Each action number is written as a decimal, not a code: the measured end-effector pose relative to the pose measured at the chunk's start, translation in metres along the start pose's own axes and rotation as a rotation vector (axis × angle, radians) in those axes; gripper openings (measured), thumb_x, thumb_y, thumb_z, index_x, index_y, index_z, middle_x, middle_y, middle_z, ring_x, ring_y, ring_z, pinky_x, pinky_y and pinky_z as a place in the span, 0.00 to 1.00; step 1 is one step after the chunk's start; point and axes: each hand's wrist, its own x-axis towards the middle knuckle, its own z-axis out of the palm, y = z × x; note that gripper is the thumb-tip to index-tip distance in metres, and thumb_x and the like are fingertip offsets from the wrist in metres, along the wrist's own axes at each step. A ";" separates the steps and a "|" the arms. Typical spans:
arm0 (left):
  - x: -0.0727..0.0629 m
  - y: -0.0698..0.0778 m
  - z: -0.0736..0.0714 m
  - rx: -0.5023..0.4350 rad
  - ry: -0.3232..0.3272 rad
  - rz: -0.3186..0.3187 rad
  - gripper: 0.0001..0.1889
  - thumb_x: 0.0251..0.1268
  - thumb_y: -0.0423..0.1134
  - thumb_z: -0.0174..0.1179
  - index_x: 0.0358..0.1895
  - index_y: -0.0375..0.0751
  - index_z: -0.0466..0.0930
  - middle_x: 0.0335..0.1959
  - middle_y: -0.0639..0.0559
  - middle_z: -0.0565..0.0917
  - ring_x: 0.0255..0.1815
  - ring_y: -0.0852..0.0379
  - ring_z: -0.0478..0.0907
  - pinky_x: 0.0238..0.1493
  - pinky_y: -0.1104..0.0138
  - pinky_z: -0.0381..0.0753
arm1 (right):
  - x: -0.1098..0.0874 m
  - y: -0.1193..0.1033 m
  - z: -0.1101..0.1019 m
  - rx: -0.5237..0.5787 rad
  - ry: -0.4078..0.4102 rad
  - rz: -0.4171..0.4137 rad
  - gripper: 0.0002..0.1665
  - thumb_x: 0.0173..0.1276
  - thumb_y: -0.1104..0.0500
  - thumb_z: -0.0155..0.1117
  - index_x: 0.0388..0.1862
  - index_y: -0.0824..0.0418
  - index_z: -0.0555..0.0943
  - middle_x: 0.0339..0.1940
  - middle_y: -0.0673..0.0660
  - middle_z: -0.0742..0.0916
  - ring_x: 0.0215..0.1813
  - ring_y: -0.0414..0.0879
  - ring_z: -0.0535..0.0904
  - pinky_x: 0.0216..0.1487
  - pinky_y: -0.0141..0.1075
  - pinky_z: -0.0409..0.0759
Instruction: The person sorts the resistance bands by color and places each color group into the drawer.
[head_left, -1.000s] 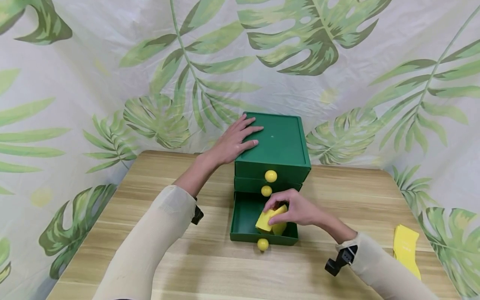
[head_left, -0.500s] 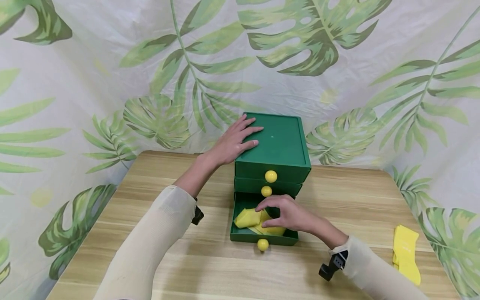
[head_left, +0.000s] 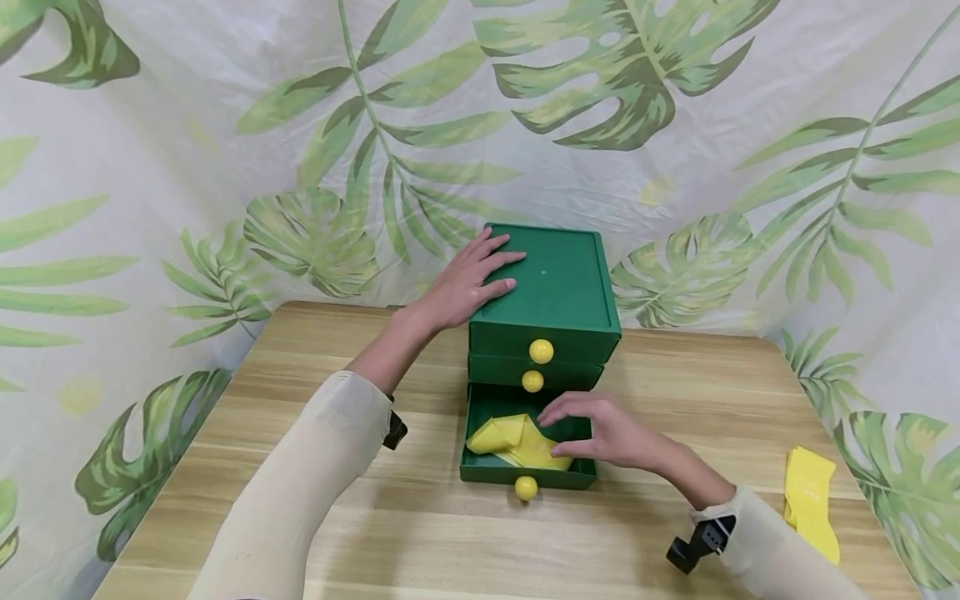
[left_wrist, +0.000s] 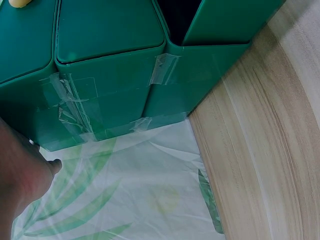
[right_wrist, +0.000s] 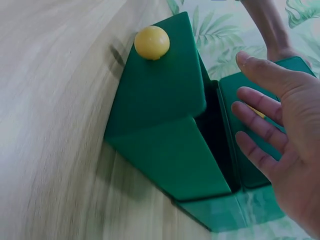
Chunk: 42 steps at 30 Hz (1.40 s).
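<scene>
A green drawer cabinet (head_left: 555, 279) with yellow round knobs stands on the table, its bottom drawer (head_left: 480, 472) pulled out. Inside that drawer lies a folded yellow sock (head_left: 517, 440). My left hand (head_left: 468, 283) rests with spread fingers on the left part of the cabinet's top. Over the right side of the drawer hovers my right hand (head_left: 611, 429), fingers relaxed and apart, holding nothing. In the right wrist view the right hand (right_wrist: 285, 120) shows its loose fingers beside the drawer's yellow knob (right_wrist: 152, 43). The left wrist view catches the left hand (left_wrist: 25, 172) by the cabinet's taped side.
Another yellow sock (head_left: 810, 504) lies flat at the right end of the wooden table (head_left: 420, 533). A leaf-patterned cloth (head_left: 420, 125) hangs behind the table and at its sides. The two upper drawers are closed.
My right hand has let go of the yellow sock, which has spread leftward in the drawer, and has drawn back to the right. The left hand stays in place.
</scene>
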 end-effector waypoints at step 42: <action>0.000 -0.002 0.000 -0.009 0.003 0.004 0.29 0.86 0.53 0.50 0.82 0.49 0.67 0.87 0.44 0.53 0.90 0.45 0.34 0.86 0.48 0.37 | -0.148 0.001 -0.110 -0.235 -0.023 0.127 0.39 0.51 0.59 0.90 0.64 0.48 0.85 0.59 0.50 0.89 0.62 0.35 0.82 0.63 0.18 0.71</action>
